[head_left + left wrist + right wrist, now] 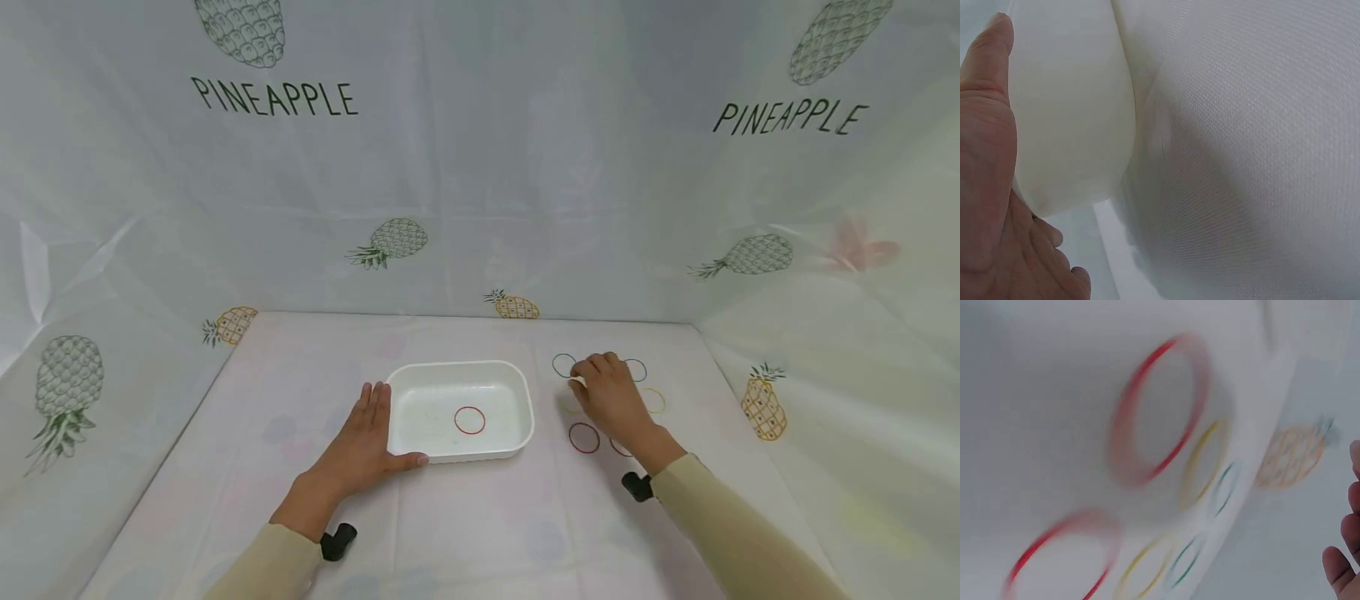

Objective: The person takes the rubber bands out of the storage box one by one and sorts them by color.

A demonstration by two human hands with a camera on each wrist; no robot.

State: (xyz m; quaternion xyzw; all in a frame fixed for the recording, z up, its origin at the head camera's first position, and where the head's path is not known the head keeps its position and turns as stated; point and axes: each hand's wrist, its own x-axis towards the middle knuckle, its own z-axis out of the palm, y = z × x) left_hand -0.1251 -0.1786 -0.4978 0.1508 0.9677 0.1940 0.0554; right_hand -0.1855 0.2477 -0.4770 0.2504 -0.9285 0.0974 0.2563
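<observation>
A white rectangular tray (517,417) stands in the middle of the table, with one red rubber band (455,419) lying flat inside. Against the tray's left wall my left hand (363,454) rests with its fingers stretched out, its thumb along the front wall. My right hand (611,400) is over the loose rubber bands to the right, fingers loosely bent; no band shows in its grasp. Around it lie two red bands, one a red band (570,437) nearest the tray, two yellow ones including a yellow band (664,401), and two blue-green ones including a blue-green band (553,364).
A pale cloth covers the table (480,533). Behind and at the sides hangs a white sheet (480,183) printed with pineapples. In the right wrist view the bands are blurred, in two rows by colour.
</observation>
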